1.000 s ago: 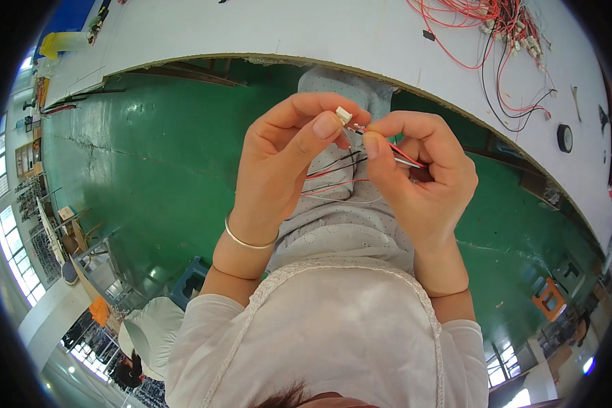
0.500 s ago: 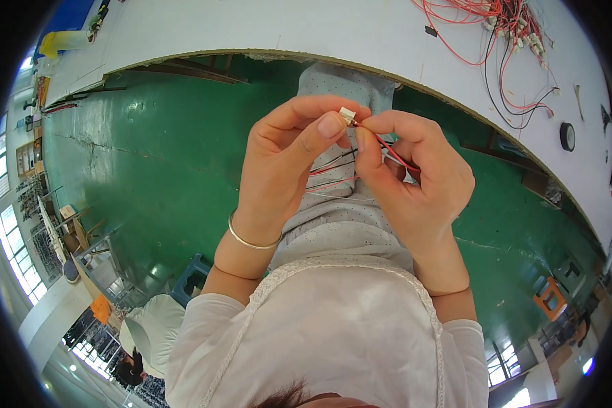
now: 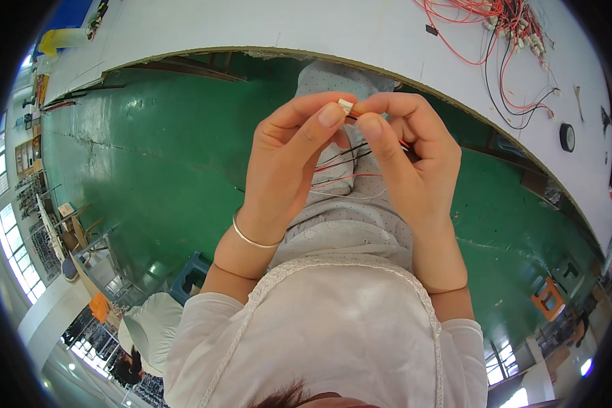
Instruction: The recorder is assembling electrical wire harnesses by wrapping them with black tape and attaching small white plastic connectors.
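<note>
Head view: left hand (image 3: 285,149) pinches a small white connector (image 3: 345,107) between thumb and index fingertip. Right hand (image 3: 418,153) has thumb and index tip closed on thin wires (image 3: 353,116) right at the connector's right side; its other fingers curl round more of the red, black and white leads. Fingertips of both hands almost meet. Can't tell how deep any wire end sits, or whether every one is in; fingers cover the contact side.

My read on the step: wire end being fed into the connector, at or close to seating. Next move, as I judge it, calls for a firm left pinch, wire kept in line with its slot, and a short straight push from the right. Main risk: thin lead buckling or going in skewed.

Outward: loose lengths of wire hang between the hands, above the grey dotted trousers (image 3: 347,228). Bracelet (image 3: 255,243) on the left wrist. Far side, white table (image 3: 306,27), edge beyond the hands. Far right on it: pile of red wiring (image 3: 513,30) with white connectors, plus a black roll (image 3: 567,137). Near left, blue stool (image 3: 189,275); near right, orange stool (image 3: 548,299).
</note>
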Demonstrator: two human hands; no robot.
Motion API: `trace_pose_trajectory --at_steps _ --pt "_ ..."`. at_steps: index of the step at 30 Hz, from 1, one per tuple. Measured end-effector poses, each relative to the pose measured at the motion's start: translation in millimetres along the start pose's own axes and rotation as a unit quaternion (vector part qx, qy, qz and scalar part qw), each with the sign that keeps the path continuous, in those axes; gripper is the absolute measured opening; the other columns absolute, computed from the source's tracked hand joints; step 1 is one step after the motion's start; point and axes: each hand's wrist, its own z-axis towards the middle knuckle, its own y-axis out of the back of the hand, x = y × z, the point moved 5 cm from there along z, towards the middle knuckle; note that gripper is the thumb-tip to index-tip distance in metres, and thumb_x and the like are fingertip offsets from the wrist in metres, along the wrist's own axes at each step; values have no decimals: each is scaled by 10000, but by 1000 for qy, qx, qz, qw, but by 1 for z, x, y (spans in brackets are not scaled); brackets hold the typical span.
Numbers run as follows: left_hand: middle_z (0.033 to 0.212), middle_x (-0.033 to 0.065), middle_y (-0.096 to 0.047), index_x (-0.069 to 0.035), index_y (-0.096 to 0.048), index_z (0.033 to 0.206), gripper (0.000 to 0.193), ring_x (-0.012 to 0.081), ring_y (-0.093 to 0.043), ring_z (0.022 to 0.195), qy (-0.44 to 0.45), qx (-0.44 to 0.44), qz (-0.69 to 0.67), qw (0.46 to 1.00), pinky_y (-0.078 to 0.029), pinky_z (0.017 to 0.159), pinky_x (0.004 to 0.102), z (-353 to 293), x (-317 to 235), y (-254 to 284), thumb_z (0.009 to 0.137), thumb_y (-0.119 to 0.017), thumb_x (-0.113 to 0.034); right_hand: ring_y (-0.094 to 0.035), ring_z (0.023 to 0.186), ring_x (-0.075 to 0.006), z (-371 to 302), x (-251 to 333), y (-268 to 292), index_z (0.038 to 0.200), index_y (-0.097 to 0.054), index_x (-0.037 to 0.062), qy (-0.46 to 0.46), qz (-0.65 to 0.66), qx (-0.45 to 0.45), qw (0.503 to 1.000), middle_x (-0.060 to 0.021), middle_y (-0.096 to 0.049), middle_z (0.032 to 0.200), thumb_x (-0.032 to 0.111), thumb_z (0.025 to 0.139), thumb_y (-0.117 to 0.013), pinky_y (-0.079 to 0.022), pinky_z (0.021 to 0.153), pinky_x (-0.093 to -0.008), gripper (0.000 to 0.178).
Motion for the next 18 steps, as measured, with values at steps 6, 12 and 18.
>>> trace_pose_trajectory --at_steps 6,12,18 --pt "983 43 -679 -10 -699 1096 209 114 -570 821 13 15 23 1000 -476 727 257 -2 1 0 924 -669 -125 -598 632 -35 -4 2 -3 955 -602 29 90 -25 -14 996 -5 -643 658 98 919 -673 -446 579 -177 106" --pt "1007 48 -672 -11 -691 1072 195 114 -577 839 52 17 -24 998 -479 731 268 2 1 2 930 -665 -142 -378 584 15 -5 -4 -6 929 -595 32 34 37 -11 999 74 -510 635 94 929 -666 -279 529 -166 95" --pt "1008 47 -673 -20 -676 1078 194 106 -589 874 38 18 -13 999 -476 748 269 1 -5 1 938 -656 -154 -337 575 12 -6 0 -4 906 -610 33 26 -17 3 1000 93 -462 631 130 931 -667 -244 515 -177 116"
